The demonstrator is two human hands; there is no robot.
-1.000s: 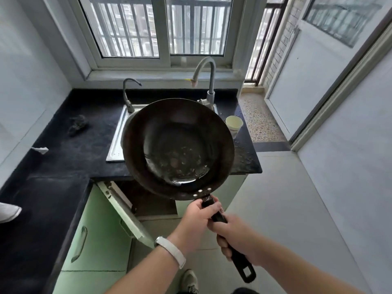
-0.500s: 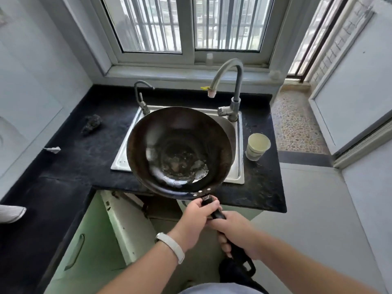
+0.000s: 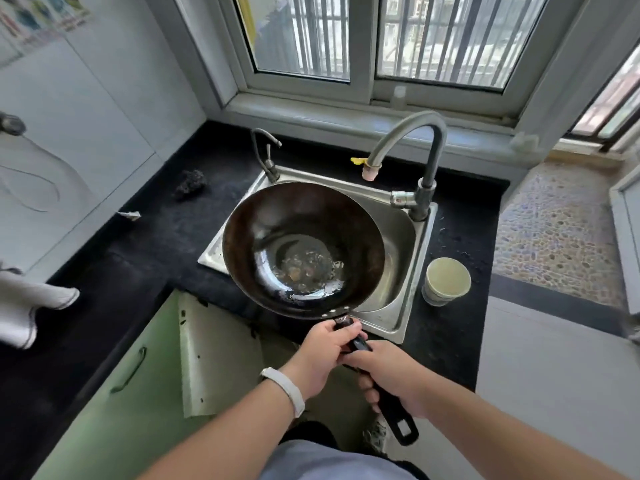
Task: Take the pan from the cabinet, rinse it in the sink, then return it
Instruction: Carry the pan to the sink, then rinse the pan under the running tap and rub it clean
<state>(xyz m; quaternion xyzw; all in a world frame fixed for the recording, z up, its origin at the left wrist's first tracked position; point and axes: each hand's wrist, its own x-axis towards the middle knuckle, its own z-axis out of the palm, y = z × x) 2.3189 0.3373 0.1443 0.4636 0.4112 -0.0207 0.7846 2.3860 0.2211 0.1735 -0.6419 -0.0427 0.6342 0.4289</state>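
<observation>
1. Right, I'm looking down at a dark round pan (image 3: 303,249) held above the steel sink (image 3: 403,258), its bowl covering the sink's left and middle part.
2. Both hands grip the pan's black handle (image 3: 394,415): the left hand (image 3: 320,358) is clenched around it just below the rivets, and the right hand (image 3: 393,379) is wrapped around it further down, touching the left.
3. I see a white band (image 3: 285,389) on the left wrist.
4. Inside the pan, wet patches and pale residue sit at the bottom.
5. The curved tap (image 3: 412,150) rises behind the pan, its spout above the far rim; a smaller tap (image 3: 265,154) stands at the sink's back-left corner.
6. A pale cup (image 3: 446,282) stands on the black counter (image 3: 156,237), just right of the sink.
7. Below the counter, a green cabinet door (image 3: 214,355) hangs open to the left of my arms.
</observation>
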